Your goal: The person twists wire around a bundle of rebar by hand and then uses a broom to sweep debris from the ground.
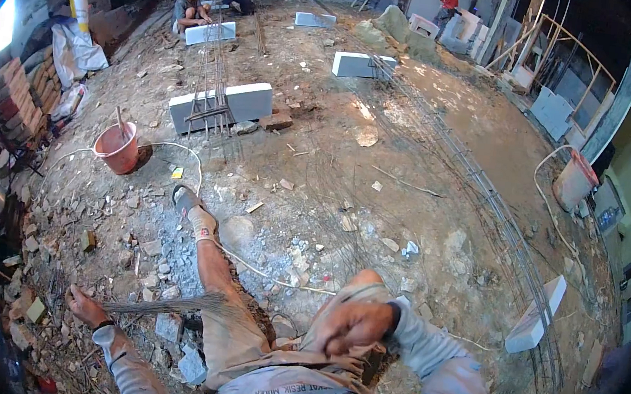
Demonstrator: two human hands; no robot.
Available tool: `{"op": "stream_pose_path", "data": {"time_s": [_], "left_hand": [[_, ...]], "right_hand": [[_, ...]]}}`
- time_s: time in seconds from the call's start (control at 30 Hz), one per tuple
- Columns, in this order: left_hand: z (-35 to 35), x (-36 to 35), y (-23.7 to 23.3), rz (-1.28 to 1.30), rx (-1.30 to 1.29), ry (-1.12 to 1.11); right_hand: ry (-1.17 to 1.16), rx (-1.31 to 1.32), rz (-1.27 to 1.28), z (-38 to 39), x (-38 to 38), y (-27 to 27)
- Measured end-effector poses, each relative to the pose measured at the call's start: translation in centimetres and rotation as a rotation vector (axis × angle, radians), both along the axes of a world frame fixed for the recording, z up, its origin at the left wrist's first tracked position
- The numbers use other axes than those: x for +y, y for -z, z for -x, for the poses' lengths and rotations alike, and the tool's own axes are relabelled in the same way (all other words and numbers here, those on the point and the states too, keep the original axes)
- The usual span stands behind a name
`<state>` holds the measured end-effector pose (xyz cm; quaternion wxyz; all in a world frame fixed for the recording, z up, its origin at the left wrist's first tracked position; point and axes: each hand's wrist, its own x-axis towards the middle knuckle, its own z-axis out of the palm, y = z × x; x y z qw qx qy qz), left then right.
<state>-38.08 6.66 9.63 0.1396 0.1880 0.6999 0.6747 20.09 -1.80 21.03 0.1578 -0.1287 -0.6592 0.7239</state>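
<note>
My left hand [86, 306] is out to the left, its fingers closed around one end of a bundle of thin tie wire [168, 304]. The loose ends of the wire fan out across my left thigh. Over my lap, my right hand [356, 327] is curled with its fingers bent inward. It is slightly blurred, and whatever it may hold is hidden. My left leg stretches forward over the rubble, with a sandal [186, 201] on the foot.
A red bucket [116, 149] stands front left; another bucket [575, 182] is at right. White blocks [222, 104] prop up long rebar cages [484, 184]. A pale hose [270, 275] crosses the stony ground. Far back, a person [191, 10] crouches beside a block; others are further off.
</note>
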Motion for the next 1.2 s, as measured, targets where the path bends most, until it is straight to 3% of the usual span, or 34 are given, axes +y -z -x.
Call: {"op": "stream_pose_path", "data": {"time_s": [0.03, 0.07, 0.13, 0.17, 0.2, 0.23, 0.27, 0.3, 0.33, 0.37, 0.4, 0.43, 0.5, 0.53, 0.57, 0.6, 0.63, 0.67, 0.73, 0.77, 0.83, 0.87, 0.93, 0.97, 1.03, 1.1, 1.13, 1.17, 1.2], "left_hand": [[1.5, 0.7, 1.9, -0.060, 0.108, -0.065], [2.9, 1.4, 3.7, -0.123, 0.215, -0.135], [5.5, 2.7, 6.4, -0.130, 0.192, -0.140], [5.2, 2.3, 5.5, -0.136, 0.171, -0.139], [4.8, 1.6, 4.7, -0.135, 0.178, -0.145], [0.2, 0.5, 0.1, -0.070, 0.166, -0.092], [-2.4, 0.0, -2.4, -0.005, 0.150, -0.039], [-0.8, 0.2, -1.2, 0.039, 0.119, -0.064], [0.9, 0.5, -0.1, 0.039, 0.115, -0.068], [2.4, 0.8, 0.9, -0.042, 0.170, -0.114], [3.1, 1.1, 1.4, -0.124, 0.227, -0.156], [0.0, 0.0, -2.1, -0.022, 0.145, -0.181], [2.2, -0.1, -0.7, 0.009, 0.112, -0.170], [4.7, -0.2, 0.6, 0.040, 0.080, -0.167], [8.8, 0.9, 4.3, -0.126, 0.152, -0.161], [8.5, 0.7, 3.8, -0.127, 0.154, -0.158], [8.0, 0.0, 3.1, -0.084, 0.137, -0.166], [7.6, -0.7, 2.2, -0.041, 0.118, -0.176], [7.5, -1.3, 1.5, -0.102, 0.121, -0.142], [7.2, -1.3, 1.1, -0.062, 0.227, -0.157], [6.0, -1.4, 0.2, -0.016, 0.333, -0.165], [5.3, -1.3, -0.4, 0.013, 0.344, -0.182], [4.3, -1.1, -1.4, 0.039, 0.361, -0.192], [4.1, -1.0, -1.9, 0.039, 0.440, -0.188], [4.1, -0.8, -2.4, 0.035, 0.510, -0.200], [5.1, -0.6, -2.3, 0.011, 0.571, -0.133], [6.1, -0.3, -2.2, 0.000, 0.604, -0.091], [10.4, 0.6, 1.1, 0.044, 0.659, -0.089], [14.5, 1.5, 4.2, 0.087, 0.715, -0.088]], "right_hand": [[0.175, 0.058, 0.078, -1.1, 0.0, -0.1], [0.483, -0.054, 0.034, -1.5, -0.1, -2.9], [0.780, -0.174, 0.108, -1.7, 1.0, -1.6], [0.770, -0.170, 0.111, -1.6, 1.6, -0.1], [0.849, -0.436, -0.294, -1.4, 2.1, 2.2], [0.902, -0.696, -0.712, -1.3, 2.5, 4.7], [0.727, -0.743, -0.855, -1.5, 2.2, 8.6], [0.544, -0.786, -0.990, -1.5, 1.2, 11.6], [0.367, -0.853, -0.861, -0.7, 0.1, 11.8], [0.191, -0.914, -0.726, 0.2, -0.8, 10.8], [0.062, -0.792, -0.696, 1.0, -1.9, 8.7], [-0.062, -0.668, -0.662, 1.7, -2.9, 6.4], [-0.279, -0.369, -0.442, 3.1, -3.7, 3.8], [-0.269, -0.370, -0.437, 3.1, -3.9, 2.7], [-0.199, -0.202, -0.411, 3.0, -3.7, 1.6], [-0.134, -0.034, -0.386, 3.0, -3.3, 0.1], [0.012, -0.103, -0.416, 2.3, -2.7, -2.6], [0.007, -0.103, -0.418, 1.5, -2.4, -2.9], [0.419, -0.239, -0.358, 0.4, -1.7, -3.2], [0.417, -0.240, -0.362, 0.5, -1.3, -3.6], [0.776, -0.265, -0.622, 1.2, -1.0, -4.3], [0.781, -0.267, -0.617, 1.3, -0.5, -3.1], [0.974, -0.434, -0.965, 0.8, 1.9, 1.2], [0.979, -0.430, -0.966, 0.4, 2.2, 3.1], [0.621, -0.941, -0.940, -0.2, 1.3, 7.0], [0.394, -0.931, -0.829, -0.4, -0.9, 9.7], [0.248, -0.767, -0.735, -0.4, -1.6, 8.8], [0.108, -0.603, -0.640, -0.2, -2.4, 7.1], [0.109, -0.606, -0.637, 0.1, -2.9, 5.3]]}}
